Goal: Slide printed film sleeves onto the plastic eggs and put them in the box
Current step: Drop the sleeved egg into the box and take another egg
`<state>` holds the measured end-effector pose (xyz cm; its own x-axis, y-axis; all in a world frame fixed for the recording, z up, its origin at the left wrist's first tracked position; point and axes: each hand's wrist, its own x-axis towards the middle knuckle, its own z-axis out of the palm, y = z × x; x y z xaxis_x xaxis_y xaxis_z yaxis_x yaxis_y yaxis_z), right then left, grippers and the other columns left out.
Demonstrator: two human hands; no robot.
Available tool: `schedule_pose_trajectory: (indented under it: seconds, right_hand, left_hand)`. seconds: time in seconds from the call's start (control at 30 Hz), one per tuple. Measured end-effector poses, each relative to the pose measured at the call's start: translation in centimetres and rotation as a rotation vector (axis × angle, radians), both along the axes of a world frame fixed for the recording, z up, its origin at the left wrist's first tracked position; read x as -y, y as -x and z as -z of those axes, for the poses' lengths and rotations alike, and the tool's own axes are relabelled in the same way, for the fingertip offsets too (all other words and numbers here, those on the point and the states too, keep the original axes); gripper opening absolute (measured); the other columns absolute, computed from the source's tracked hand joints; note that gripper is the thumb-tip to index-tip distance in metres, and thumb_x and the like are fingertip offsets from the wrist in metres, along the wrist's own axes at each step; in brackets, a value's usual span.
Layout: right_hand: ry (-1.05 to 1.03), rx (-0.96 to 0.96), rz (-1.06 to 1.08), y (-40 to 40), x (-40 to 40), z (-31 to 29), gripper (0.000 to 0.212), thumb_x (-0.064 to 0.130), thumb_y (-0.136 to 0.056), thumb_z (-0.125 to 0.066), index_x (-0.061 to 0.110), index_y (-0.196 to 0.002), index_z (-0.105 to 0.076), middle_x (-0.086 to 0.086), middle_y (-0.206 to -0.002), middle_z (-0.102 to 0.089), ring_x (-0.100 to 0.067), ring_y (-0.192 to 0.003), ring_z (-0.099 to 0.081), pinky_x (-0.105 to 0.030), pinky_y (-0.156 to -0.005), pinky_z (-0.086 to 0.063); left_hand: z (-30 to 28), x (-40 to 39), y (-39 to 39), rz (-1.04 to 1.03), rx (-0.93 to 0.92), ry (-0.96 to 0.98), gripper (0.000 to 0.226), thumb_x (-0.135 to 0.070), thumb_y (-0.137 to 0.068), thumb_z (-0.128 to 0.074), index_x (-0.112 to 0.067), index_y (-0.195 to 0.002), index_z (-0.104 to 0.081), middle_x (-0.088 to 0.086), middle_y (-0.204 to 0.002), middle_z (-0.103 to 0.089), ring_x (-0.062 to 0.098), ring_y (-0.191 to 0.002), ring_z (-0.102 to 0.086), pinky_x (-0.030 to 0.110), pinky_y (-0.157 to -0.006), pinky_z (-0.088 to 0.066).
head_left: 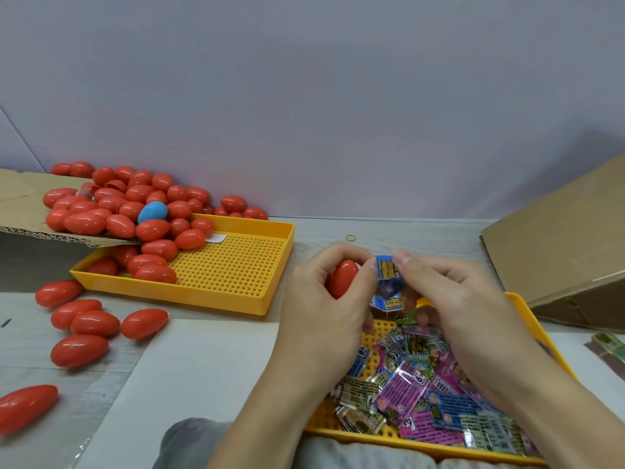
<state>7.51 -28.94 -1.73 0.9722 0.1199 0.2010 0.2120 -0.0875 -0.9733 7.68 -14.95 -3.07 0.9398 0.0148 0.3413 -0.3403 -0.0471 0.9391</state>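
My left hand (321,299) gripped a red egg (342,278) above the table while my right hand (449,296) pinched a blue film sleeve (389,282) just beside it, and I judged the flattened sleeve might crumple or snag if its mouth stayed closed.

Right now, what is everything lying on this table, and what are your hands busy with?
Red plastic eggs: dozens, heaped far left, spilling into a tray; several loose on the table.
Blue plastic egg: one, in the heap.
Yellow perforated tray: one, centre-left.
Second yellow tray: one, near right, holds sleeves.
Printed film sleeves: many, pink, blue, green.
Cardboard sheet: one, brown, far left.
Cardboard box: one, brown, right.
Rubber band: one, yellow, centre.
Left hand: grips a red egg.
Right hand: pinches a blue sleeve.
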Motion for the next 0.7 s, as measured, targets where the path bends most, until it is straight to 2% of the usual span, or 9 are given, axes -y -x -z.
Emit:
schedule_pose_trajectory:
  seconds: [0.1,0.17,0.27,0.37,0.47,0.53,0.63,0.7]
  right_hand:
    - [-0.018,0.0,0.01,-0.15,0.21,0.24,0.028,0.048,-0.08,-0.057,0.03,-0.072,-0.076,0.014,-0.062,-0.065,0.004,-0.063,-0.061,-0.011,-0.057,-0.046]
    - [-0.043,-0.006,0.013,-0.15,0.17,0.22,0.027,0.047,-0.079,-0.058,0.028,-0.073,-0.076,0.013,-0.062,-0.065,0.003,-0.063,-0.061,-0.011,-0.056,-0.046]
    - [-0.05,0.001,0.031,-0.29,0.21,0.39,0.021,0.048,-0.08,-0.069,0.029,-0.075,-0.077,0.013,-0.062,-0.064,0.003,-0.063,-0.061,-0.013,-0.056,-0.046]
    - [-0.048,-0.008,0.083,-0.52,0.48,0.79,0.021,0.045,-0.078,-0.063,0.029,-0.082,-0.077,0.012,-0.065,-0.064,0.002,-0.066,-0.06,-0.019,-0.058,-0.046]
    - [-0.118,-0.02,0.07,-0.52,0.65,0.77,0.018,0.037,-0.078,-0.063,0.025,-0.076,-0.077,0.01,-0.064,-0.065,0.002,-0.062,-0.061,-0.014,-0.052,-0.046]
    - [-0.115,-0.038,0.046,-0.5,0.7,0.64,0.019,0.036,-0.078,-0.063,0.024,-0.074,-0.077,0.009,-0.065,-0.066,0.001,-0.063,-0.06,-0.019,-0.054,-0.045]
    - [-0.094,-0.055,0.021,-0.49,0.73,0.7,0.021,0.038,-0.077,-0.063,0.022,-0.077,-0.078,0.007,-0.066,-0.064,-0.008,-0.067,-0.056,-0.028,-0.062,-0.041]
    - [-0.095,-0.062,0.021,-0.47,0.72,0.76,0.024,0.039,-0.077,-0.064,0.02,-0.081,-0.078,-0.002,-0.068,-0.06,-0.02,-0.069,-0.05,-0.032,-0.063,-0.041]
  left_hand:
    - [-0.08,0.0,0.05,0.012,0.014,-0.021,0.01,-0.018,-0.094,-0.065,-0.017,-0.084,-0.068,-0.004,-0.06,-0.06,0.011,-0.047,-0.057,0.023,-0.05,-0.051]
    - [-0.12,-0.05,0.07,-0.002,0.017,-0.027,0.01,-0.019,-0.094,-0.066,-0.019,-0.083,-0.068,-0.003,-0.06,-0.06,0.01,-0.047,-0.058,0.021,-0.05,-0.049]
    - [-0.08,-0.08,0.05,-0.018,0.018,-0.029,0.011,-0.019,-0.093,-0.066,-0.02,-0.082,-0.068,-0.002,-0.058,-0.059,0.01,-0.047,-0.058,0.019,-0.05,-0.048]
    - [-0.08,-0.08,0.09,-0.011,0.017,-0.047,0.011,-0.019,-0.093,-0.067,-0.019,-0.082,-0.069,0.002,-0.062,-0.06,0.012,-0.047,-0.058,0.023,-0.05,-0.051]
    - [-0.07,0.08,0.14,0.0,0.027,-0.073,0.011,-0.018,-0.092,-0.068,-0.018,-0.081,-0.069,0.007,-0.072,-0.064,0.014,-0.049,-0.059,0.033,-0.051,-0.054]
    - [-0.06,0.18,0.15,-0.018,0.035,-0.09,0.012,-0.018,-0.093,-0.067,-0.02,-0.081,-0.068,0.006,-0.073,-0.065,0.015,-0.049,-0.061,0.034,-0.052,-0.055]
    - [0.0,0.11,0.02,-0.033,0.004,-0.024,0.01,-0.018,-0.094,-0.065,-0.021,-0.084,-0.068,0.003,-0.066,-0.063,0.013,-0.049,-0.06,0.025,-0.052,-0.053]
    - [0.06,0.04,-0.1,-0.007,-0.04,0.045,0.01,-0.016,-0.094,-0.064,-0.02,-0.086,-0.069,0.001,-0.059,-0.061,0.014,-0.05,-0.059,0.026,-0.054,-0.053]
